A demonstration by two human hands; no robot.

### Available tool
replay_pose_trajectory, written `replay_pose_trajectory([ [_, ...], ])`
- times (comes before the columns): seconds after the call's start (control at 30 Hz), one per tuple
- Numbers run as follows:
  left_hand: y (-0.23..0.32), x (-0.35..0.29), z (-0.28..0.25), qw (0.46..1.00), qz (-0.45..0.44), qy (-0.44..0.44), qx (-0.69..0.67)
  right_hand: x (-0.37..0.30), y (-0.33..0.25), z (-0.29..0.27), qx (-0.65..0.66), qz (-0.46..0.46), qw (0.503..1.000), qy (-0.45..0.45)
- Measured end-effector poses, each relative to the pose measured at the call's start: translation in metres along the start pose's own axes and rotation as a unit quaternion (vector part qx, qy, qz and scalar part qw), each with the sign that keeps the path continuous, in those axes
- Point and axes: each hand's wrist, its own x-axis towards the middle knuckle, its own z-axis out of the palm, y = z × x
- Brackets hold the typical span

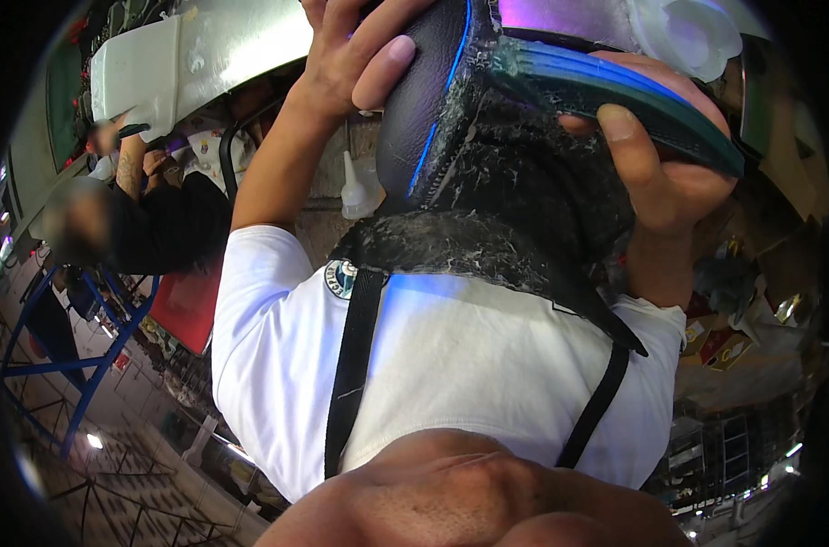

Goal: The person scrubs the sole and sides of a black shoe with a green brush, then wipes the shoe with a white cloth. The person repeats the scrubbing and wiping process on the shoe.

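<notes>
My left hand (364, 41) is closed on a padded black leather piece (423, 100) with bright blue piping along its edge. The top of that piece runs out of the picture. Across from it, my right hand (665, 164) grips a long, curved dark green piece (651, 105) with blue layers along its upper side. Its thumb lies along the near edge, and the fingers are partly hidden behind. The left end of the green piece is next to the leather piece; whether they touch I cannot tell. Beneath both hangs my black apron (451, 242), streaked with whitish residue.
A white nozzle bottle (355, 190) stands beyond my left forearm. At the far left are a bright worktable (241, 55) and a co-worker in black (164, 223). A translucent plastic container (692, 36) sits at the far right, with cardboard boxes (720, 342) lower down.
</notes>
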Motion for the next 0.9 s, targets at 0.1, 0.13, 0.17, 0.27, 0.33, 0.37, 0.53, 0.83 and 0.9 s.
replay_pose_trajectory([
  [0.1,-0.001,0.005,0.002,1.000,0.006,0.010,-0.004,-0.001,0.000,-0.004,-0.014,-0.062,0.996,-0.064],
  [0.13,-0.002,0.006,0.001,1.000,0.004,0.003,-0.008,-0.001,-0.002,-0.005,-0.021,-0.078,0.994,-0.078],
  [0.17,-0.002,0.007,0.001,1.000,0.002,-0.004,-0.012,0.000,-0.003,-0.005,-0.028,-0.095,0.991,-0.092],
  [0.27,-0.005,0.006,0.001,1.000,0.011,-0.001,-0.003,-0.004,-0.001,-0.003,-0.041,-0.151,0.982,-0.104],
  [0.33,-0.007,0.007,0.001,1.000,0.011,0.002,0.004,-0.008,0.002,0.000,-0.046,-0.191,0.975,-0.102],
  [0.37,-0.006,0.009,0.001,1.000,0.005,0.000,0.005,-0.008,-0.002,0.001,-0.057,-0.201,0.973,-0.094],
  [0.53,0.000,0.031,-0.010,0.998,-0.048,-0.035,-0.006,-0.001,-0.017,0.004,-0.109,-0.259,0.957,-0.075],
  [0.83,-0.008,0.061,-0.010,0.993,-0.108,-0.051,-0.017,0.030,-0.063,-0.024,-0.225,-0.254,0.930,-0.140],
  [0.9,-0.009,0.071,-0.007,0.991,-0.123,-0.037,-0.025,0.039,-0.067,-0.032,-0.217,-0.260,0.930,-0.145],
])
